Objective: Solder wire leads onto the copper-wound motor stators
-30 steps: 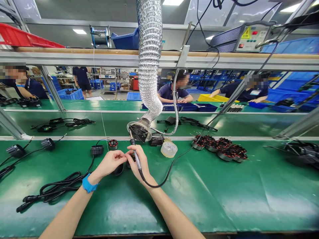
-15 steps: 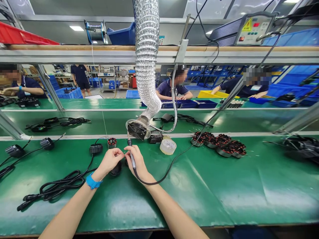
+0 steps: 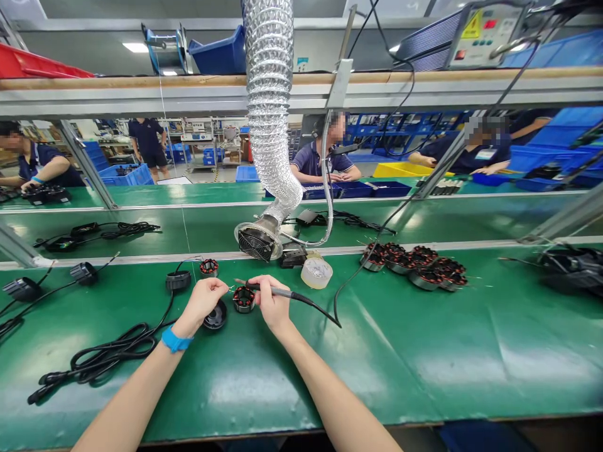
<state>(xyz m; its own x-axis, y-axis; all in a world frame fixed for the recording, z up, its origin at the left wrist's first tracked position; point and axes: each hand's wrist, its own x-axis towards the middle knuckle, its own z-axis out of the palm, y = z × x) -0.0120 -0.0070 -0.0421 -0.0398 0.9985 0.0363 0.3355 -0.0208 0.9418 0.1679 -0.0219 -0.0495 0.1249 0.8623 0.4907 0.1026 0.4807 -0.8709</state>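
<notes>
A soldering iron [image 3: 282, 291] is gripped in my right hand [image 3: 273, 309], its metal tip pointing left. Closed in a pinch, my left hand [image 3: 205, 302] has thin wire ends [image 3: 231, 289] at its fingertips, close to the iron's tip; whether they touch I cannot tell. Just below the tip, a motor stator [image 3: 244, 301] with copper windings sits beside my right fingers. Under my left hand lies a round black cap [image 3: 215, 316], partly covered. Behind it stand another stator [image 3: 208, 268] and a black cylindrical housing [image 3: 178, 280] joined to a coiled cable [image 3: 115, 350].
A fume duct [image 3: 271, 100] hangs down to a round fan hood [image 3: 257, 242] in front of my hands. To the right are a tape roll [image 3: 316, 274] and several stators [image 3: 426, 279]. The iron's cord [image 3: 335, 307] loops rightward. People work across the bench.
My right hand has turned the soldering iron from upright to nearly level and shifted right, uncovering the stator. My left hand still pinches near the wire ends.
</notes>
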